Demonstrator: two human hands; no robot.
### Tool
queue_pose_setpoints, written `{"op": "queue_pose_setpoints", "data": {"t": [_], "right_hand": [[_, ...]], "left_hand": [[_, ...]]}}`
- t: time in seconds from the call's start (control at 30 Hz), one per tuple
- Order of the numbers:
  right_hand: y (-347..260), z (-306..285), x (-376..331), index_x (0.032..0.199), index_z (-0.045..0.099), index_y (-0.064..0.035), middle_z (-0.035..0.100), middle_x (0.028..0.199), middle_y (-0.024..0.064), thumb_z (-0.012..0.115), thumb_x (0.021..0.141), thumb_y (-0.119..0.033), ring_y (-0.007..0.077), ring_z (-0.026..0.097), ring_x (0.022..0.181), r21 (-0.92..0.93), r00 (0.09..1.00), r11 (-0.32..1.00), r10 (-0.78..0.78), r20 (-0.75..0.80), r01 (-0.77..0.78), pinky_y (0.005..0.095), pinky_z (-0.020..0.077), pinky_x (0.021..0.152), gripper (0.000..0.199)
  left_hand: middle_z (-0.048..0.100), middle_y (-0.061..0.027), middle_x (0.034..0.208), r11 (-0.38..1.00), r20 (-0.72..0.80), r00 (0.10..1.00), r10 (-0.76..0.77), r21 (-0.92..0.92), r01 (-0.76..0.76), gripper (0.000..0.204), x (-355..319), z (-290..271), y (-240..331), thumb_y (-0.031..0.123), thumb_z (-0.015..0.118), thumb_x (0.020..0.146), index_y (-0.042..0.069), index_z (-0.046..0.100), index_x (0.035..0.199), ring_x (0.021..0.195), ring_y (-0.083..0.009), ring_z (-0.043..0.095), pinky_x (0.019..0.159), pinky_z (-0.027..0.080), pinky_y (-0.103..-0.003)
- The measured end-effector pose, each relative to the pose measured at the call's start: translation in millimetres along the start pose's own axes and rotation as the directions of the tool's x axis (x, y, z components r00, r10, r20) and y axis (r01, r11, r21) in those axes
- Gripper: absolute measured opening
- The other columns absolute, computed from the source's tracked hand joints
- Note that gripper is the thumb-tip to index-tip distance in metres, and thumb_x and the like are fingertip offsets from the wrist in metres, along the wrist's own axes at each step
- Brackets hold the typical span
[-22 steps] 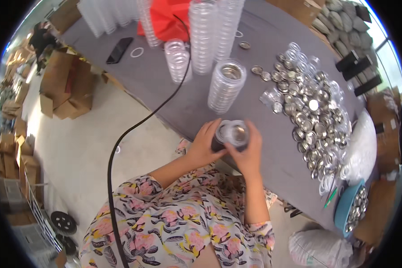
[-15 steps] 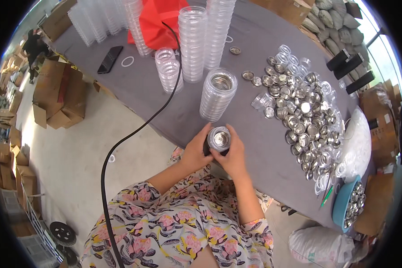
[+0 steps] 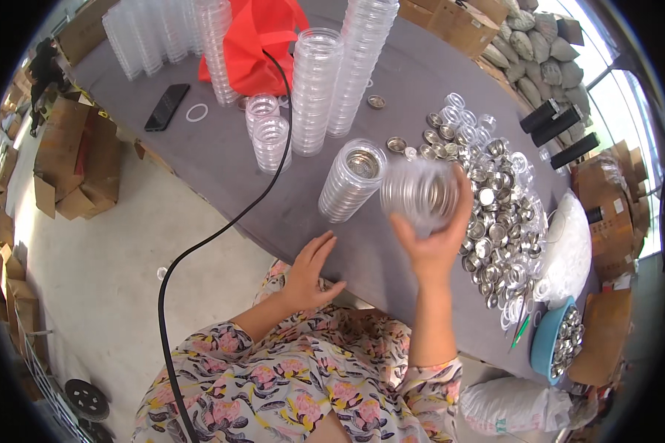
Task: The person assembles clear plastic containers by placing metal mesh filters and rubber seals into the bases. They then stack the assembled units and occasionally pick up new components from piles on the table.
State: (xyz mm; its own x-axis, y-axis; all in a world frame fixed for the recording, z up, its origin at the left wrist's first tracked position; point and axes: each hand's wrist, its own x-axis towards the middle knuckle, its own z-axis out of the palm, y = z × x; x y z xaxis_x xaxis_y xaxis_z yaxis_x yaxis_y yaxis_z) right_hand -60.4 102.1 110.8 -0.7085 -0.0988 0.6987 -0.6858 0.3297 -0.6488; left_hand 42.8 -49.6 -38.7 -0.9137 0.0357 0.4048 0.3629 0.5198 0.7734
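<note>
above the grey table (image 3: pixel 273 199), right hand (image 3: pixel 434 247) lifts clear round container (image 3: pixel 420 193).

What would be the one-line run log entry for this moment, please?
right hand: holds clear round container, raised beside container stack | left hand: open, empty, at table edge | metal lids: heaped right

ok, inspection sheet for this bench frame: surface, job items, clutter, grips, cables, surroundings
Surface: grey table, crowded on the far and right sides.
Job's things: clear round container, blurred, held above the table; short stack of clear containers beside it.
Clutter: heap of metal and clear lids; tall clear stacks; black phone; red bag; blue bowl.
Grips: right hand holds the container; left hand open on the table edge.
Cables: black cable crosses the table to the floor.
Surroundings: cardboard boxes, sacks.
</note>
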Motion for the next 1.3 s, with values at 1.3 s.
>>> {"op": "queue_pose_setpoints", "data": {"t": [1.3], "right_hand": [[160,119,-1,0.120,0.044,-0.0006,0.058,0.104,0.0174,0.081,0.056,-0.020,0.0357,0.053,0.101,-0.320,0.951,0.916,0.289,0.112,-0.241,0.0452,0.0380,0.088,0.076]], "left_hand": [[0.050,-0.0142,0.119,0.747,-0.074,0.864,0.498,0.542,-0.384,0.049,259,-64,37,0.009,0.065,0.072,0.005,0.051,0.119,0.118,-0.0355,0.043,0.099,0.032,-0.044]]}}
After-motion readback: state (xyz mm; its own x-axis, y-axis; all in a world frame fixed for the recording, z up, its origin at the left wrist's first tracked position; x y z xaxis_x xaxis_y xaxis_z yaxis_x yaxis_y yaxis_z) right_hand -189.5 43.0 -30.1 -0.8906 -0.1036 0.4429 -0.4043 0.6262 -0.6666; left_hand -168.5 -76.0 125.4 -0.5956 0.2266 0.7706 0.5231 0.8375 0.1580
